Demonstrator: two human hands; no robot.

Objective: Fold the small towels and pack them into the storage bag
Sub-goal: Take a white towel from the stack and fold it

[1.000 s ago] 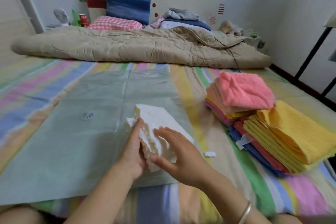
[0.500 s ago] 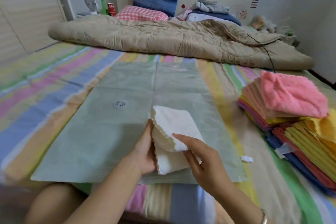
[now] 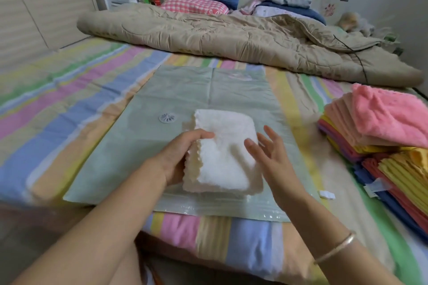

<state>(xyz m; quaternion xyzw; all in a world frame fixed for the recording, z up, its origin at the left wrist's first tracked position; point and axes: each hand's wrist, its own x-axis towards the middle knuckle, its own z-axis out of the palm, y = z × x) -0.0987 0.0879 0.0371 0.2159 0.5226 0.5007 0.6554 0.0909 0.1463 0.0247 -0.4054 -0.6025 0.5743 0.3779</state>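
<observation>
White towel [image 3: 228, 152]: lying folded into a thick rectangle on the near half of the storage bag [image 3: 141, 146], outside it; half a second ago it was showing a narrower shape with an upper flap raised, and it is now sitting flatter and wider.
Left hand [image 3: 179, 159]: gripping the towel's scalloped left edge, with fingers curling over the top layer; earlier it was lying flatter against that side.
Right hand [image 3: 274, 162]: released, fingers straight and spreading, with fingertips resting against the towel's right side; earlier it was pinching the raised flap.
Storage bag: lying flat on the striped sheet [image 3: 69, 104], its round valve [image 3: 167, 118] showing just left of the towel's far corner.
Towel stacks: pink towels [image 3: 389, 120] and yellow towels [image 3: 407, 173] are waiting at the right, well apart from the bag.
White clip [image 3: 327, 194]: lying on the sheet just right of the bag's near right corner.
Beige quilt [image 3: 231, 39]: stretching across the far side of the bed.
</observation>
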